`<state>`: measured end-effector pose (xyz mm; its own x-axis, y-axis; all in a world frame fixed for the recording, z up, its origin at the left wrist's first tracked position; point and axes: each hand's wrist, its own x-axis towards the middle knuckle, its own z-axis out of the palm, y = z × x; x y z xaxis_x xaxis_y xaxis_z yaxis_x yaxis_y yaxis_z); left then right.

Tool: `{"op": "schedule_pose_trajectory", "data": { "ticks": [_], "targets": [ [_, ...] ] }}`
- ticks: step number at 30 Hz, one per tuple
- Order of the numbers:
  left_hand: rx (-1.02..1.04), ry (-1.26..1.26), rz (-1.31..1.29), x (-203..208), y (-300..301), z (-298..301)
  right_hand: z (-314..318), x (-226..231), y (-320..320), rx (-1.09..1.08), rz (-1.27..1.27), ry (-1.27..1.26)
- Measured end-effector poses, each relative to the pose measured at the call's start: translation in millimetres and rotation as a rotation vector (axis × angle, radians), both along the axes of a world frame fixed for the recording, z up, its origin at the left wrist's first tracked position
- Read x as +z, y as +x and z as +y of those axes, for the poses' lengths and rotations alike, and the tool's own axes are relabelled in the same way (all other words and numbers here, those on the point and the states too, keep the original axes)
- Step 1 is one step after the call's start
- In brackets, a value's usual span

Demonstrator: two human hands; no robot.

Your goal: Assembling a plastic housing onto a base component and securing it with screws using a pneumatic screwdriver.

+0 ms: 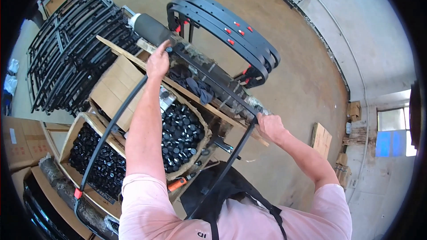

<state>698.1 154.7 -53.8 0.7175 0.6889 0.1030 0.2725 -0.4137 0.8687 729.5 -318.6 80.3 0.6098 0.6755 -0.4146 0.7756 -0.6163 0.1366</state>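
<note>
I hold a black metal tube frame (212, 80) in front of me, over a wrapped bar. At its far left corner my left hand (158, 60) is closed around the tube. My right hand (270, 127) grips the near right corner. One side tube runs back beneath my left forearm to a red clip (78, 193); the other comes down toward my black apron (213, 189). Below the frame stands a box of black plastic caps (182, 131). A second box of small black parts (95, 160) sits to its left. An orange-handled tool (178, 183) lies near my apron.
Several curved black frames (222, 24) with red clips hang beyond the wrapped bar. Stacked black tube frames (75, 53) fill the far left. Cardboard boxes (22, 144) stand at the left. A wooden board (321, 140) lies on the floor at right, near the wall.
</note>
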Motion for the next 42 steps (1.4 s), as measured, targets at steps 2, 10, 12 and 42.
{"op": "schedule_pose_trajectory", "data": {
  "ticks": [2,10,12,42],
  "targets": [
    [0.000,-0.048,0.106,9.2,2.5,-2.7,0.2,-6.1,10.0,-0.008,0.035,-0.050],
    [0.053,0.354,0.351,51.4,0.1,-0.8,-9.1,-11.6,7.3,-0.136,0.061,-0.001],
    [0.130,0.402,0.171,33.8,-31.4,45.0,-7.5,-11.0,6.5,-0.120,0.054,0.026],
    [0.720,0.550,0.154,71.4,-234.0,103.2,-2.8,-9.0,14.1,0.003,0.082,0.006]
  ]
}}
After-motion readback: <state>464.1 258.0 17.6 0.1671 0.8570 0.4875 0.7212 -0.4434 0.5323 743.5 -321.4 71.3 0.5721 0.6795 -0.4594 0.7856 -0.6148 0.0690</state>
